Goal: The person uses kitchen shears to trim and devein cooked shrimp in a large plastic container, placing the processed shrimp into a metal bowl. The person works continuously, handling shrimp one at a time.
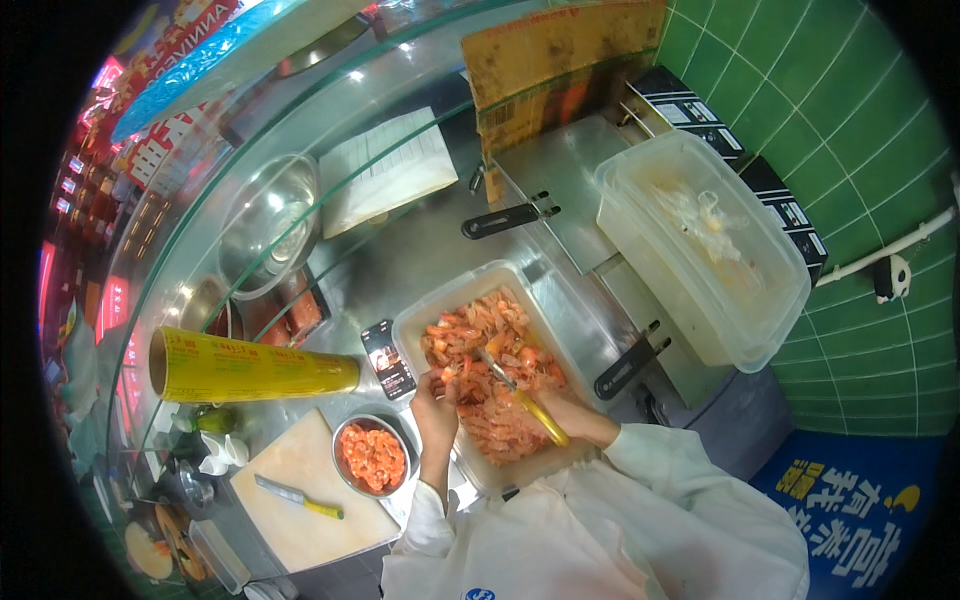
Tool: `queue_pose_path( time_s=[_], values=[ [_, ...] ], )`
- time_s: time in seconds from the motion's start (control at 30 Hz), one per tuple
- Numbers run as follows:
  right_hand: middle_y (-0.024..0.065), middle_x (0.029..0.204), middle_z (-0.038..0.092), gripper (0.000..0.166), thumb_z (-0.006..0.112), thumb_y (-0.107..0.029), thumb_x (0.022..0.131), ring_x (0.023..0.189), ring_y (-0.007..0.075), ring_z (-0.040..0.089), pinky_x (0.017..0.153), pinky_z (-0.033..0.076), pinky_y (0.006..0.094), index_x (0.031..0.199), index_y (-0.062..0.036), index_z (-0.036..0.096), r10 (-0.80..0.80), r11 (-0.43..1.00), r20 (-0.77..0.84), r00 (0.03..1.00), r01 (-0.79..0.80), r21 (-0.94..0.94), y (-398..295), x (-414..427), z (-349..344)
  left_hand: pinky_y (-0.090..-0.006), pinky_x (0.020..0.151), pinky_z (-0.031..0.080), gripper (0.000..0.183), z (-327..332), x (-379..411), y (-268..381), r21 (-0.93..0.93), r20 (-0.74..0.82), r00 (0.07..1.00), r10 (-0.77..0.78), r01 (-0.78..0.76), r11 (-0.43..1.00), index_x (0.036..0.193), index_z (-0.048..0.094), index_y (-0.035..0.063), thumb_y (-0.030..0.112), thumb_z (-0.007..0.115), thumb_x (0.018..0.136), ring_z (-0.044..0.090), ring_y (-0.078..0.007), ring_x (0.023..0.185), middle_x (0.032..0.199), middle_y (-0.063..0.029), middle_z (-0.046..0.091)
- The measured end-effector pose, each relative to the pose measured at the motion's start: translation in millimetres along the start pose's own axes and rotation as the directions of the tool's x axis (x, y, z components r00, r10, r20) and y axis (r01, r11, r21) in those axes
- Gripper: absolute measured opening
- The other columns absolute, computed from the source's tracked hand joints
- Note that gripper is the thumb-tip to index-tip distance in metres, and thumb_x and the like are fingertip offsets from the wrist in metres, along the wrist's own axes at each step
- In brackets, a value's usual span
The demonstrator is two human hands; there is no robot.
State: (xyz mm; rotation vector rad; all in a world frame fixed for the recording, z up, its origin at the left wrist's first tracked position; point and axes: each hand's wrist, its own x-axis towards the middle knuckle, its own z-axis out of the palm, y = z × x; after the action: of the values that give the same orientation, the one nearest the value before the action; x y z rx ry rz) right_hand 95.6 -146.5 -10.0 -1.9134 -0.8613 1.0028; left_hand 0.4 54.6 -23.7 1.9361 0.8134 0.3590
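A rectangular plastic tub [549, 300] full of cooked shrimp [499, 431] stands before me. Over its left side is my left hand [435, 405], its fingers closed on a shrimp [448, 375]. My right hand [559, 412] is over the right part of the tub, around a yellow-handled knife [541, 418] whose blade points to the upper left across the shrimp. Left of my left forearm, a round metal bowl [335, 459] holds peeled shrimp [373, 457]. It sits at the edge of a cutting board [300, 450], where another yellow-handled knife [300, 496] lies.
A phone [388, 358] touches the tub's left side. Farther left lies a large yellow roll of film [255, 369]. Beyond are a steel bowl [266, 225] and papers [390, 172]. Black-handled fryer baskets [634, 367] and a lidded plastic bin [697, 247] stand at the right, beside a green tiled wall.
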Motion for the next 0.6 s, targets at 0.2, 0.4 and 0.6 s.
queue_pose_path(
  time_s=[0.2, 0.4, 0.6],
  values=[
    [0.015, 0.072, 0.056, 0.023, 0.055, -0.019, 0.085, 0.066, 0.0267, 0.057, 0.061, 0.043, 0.0381, 0.1, -0.0011, 0.051, -0.04, 0.994, 0.179, 0.983, 0.021, 0.106, 4.8, 0.6, 6.0, -0.0225, 0.062, 0.051, 0.017, 5.3, 3.5, -5.7, -0.25, -0.029, 0.998, -0.06, 0.051, 0.967, 0.1, 0.053, -0.006, 0.003, 0.06, 0.087, 0.064, -0.0135, 0.072, 0.083, -0.0074, 0.062],
    [0.0122, 0.072, 0.053, 0.025, 0.054, -0.024, 0.089, 0.066, 0.0251, 0.054, 0.062, 0.041, 0.0381, 0.099, -0.002, 0.048, -0.13, 0.987, 0.13, 0.983, 0.116, 0.114, 9.4, 0.2, 7.9, -0.0252, 0.061, 0.051, 0.014, 1.6, -1.1, 15.5, -0.041, -0.106, 0.994, 0.027, -0.032, 0.999, 0.097, 0.055, -0.0044, 0.004, 0.06, 0.087, 0.065, -0.0143, 0.07, 0.079, -0.0092, 0.064],
    [0.0117, 0.07, 0.054, 0.025, 0.053, -0.027, 0.089, 0.065, 0.0239, 0.055, 0.061, 0.041, 0.0378, 0.098, -0.0035, 0.05, -0.057, 0.997, 0.155, 0.986, 0.049, 0.056, 4.5, -5.2, 1.5, -0.027, 0.063, 0.05, 0.015, 0.6, -3.9, 22.5, 0.031, -0.119, 0.99, 0.075, -0.072, 0.997, 0.098, 0.056, -0.0026, 0.004, 0.061, 0.086, 0.065, -0.0163, 0.071, 0.079, -0.0108, 0.065]
  ],
)
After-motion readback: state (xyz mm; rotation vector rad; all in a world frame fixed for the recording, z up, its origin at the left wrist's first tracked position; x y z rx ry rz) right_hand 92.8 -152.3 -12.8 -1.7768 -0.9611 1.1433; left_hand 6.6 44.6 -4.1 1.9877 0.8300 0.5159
